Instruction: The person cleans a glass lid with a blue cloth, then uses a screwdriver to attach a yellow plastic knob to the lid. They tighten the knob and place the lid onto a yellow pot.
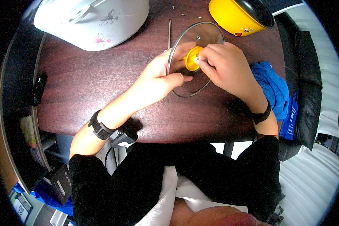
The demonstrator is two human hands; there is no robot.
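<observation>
Round metal-rimmed clear-glass lid (205, 32): likely slippery, fragile; left hand (162, 71) grips it at nine o'clock. Right hand (228, 67) pinches round yellow plastic knob (192, 64).

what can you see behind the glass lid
Through the glass lid, the dark brown table shows, and apparently part of the left hand. The yellow knob and right hand block the middle, so whatever lies behind them is hidden.

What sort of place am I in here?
Probably a home dining area: a dark wood-look table bears a yellow pot and what looks like a white, flower-patterned kitchen appliance.
</observation>
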